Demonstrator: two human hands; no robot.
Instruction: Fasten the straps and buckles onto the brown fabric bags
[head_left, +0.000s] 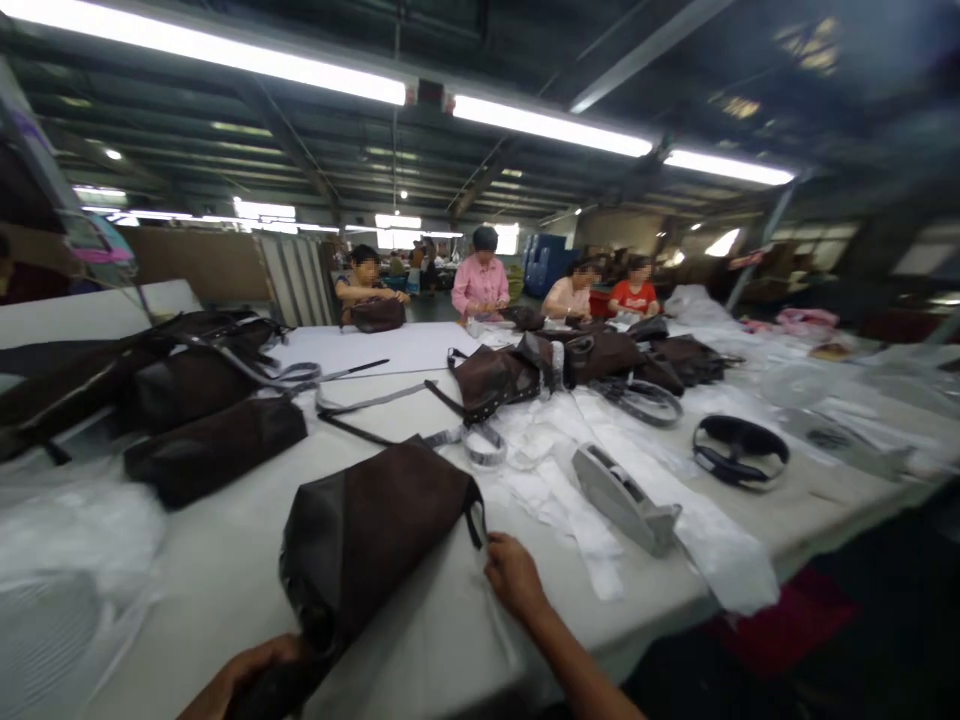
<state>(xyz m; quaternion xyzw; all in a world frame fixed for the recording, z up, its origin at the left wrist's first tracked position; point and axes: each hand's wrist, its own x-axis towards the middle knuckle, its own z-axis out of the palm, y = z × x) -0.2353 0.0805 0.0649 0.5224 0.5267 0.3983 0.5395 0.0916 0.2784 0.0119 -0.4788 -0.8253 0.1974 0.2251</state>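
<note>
A dark brown bag [405, 520] with black end panels lies on the table in front of me. My left hand [264, 662] is closed on the black near end of this bag, with part of its fingers hidden by the dark material. At the bag's right end, my right hand [514, 575] is closed in a pinch on a thin dark strap [475, 515]. A pale, blurred strip hangs below the right hand; I cannot make out what it is.
More dark bags [217, 450] lie at left, and a pile of them [592, 360] sits further back. A grey tape dispenser [626, 500], a black headband-like ring [741, 452] and white wrapping sheets [555, 490] are at right. Several co-workers [480, 285] work across the table.
</note>
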